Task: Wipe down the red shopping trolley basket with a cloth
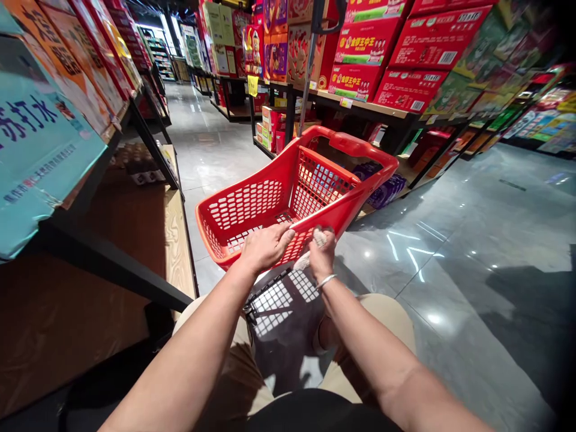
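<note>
1. Both hands grip my red shopping basket at its near rim.
2. Left hand lies curled over the rim.
3. Right hand pinches it, fingers closed.
4. Basket points away from me, tipped up on the floor.

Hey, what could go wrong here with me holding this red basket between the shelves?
The red basket looks tilted, gripped only at its near rim by the left hand and right hand, so it might tip or slip. The glossy floor may be slick. The wooden shelf edge sits close beside it and could snag it.
</note>
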Demonstrator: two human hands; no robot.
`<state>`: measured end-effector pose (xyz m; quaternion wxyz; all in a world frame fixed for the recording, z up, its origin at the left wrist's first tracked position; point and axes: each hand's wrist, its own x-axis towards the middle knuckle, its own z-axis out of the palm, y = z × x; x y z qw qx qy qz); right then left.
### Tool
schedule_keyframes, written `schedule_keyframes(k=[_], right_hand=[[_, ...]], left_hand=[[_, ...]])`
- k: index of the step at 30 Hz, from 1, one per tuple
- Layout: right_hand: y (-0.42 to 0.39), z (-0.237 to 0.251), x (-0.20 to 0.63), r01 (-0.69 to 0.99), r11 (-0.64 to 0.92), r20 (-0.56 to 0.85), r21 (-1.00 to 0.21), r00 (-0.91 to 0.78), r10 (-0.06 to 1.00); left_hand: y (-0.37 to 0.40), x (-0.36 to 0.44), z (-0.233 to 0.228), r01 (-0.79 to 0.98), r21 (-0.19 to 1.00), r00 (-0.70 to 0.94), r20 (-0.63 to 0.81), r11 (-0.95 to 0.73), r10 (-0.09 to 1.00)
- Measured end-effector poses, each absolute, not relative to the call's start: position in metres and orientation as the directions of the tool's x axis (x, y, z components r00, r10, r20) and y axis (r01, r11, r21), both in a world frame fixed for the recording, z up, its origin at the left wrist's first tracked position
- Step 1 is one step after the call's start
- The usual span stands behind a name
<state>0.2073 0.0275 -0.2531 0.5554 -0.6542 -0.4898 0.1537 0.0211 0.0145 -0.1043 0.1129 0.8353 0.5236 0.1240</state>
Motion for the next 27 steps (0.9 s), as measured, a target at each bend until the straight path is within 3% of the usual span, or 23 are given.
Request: schedule_keyframes(k=[3,6,9,12,14,21,27], right_hand=[[0.01,-0.231,0.19,0.433,0.225,0.432,-0.873,0.472,0.769],[-0.004,-0.193,0.199,0.519,0.437,0.644,-0.735,0.331,0.69],[-0.007,-0.142,0.227,0.781,0.478,0.772,-0.403,0.009,0.635],[0.005,-0.102,0.259,0.919,0.393,0.638,-0.022,-0.29,0.713],[0.017,-0.086,0.279,0.926,0.359,0.536,0.114,-0.361,0.763],[0.041,-0.048,0.351,0.884,0.406,0.438,0.229,-0.467,0.769],[0.056,-0.022,0.413,0.957,0.26,0.535,0.127,-0.287,0.795]], left_hand=[[0.014,0.018,-0.109,0.861,0.27,0.412,0.129,-0.432,0.902],[0.017,0.012,-0.113,0.867,0.233,0.413,0.163,-0.441,0.896],[0.021,0.009,-0.118,0.877,0.225,0.393,0.172,-0.425,0.903],[0.024,0.008,-0.121,0.885,0.239,0.369,0.163,-0.4,0.915],[0.026,0.007,-0.123,0.89,0.242,0.357,0.154,-0.386,0.921],[0.033,-0.001,-0.122,0.888,0.241,0.369,0.133,-0.392,0.92],[0.037,-0.001,-0.12,0.881,0.244,0.375,0.161,-0.405,0.913]])
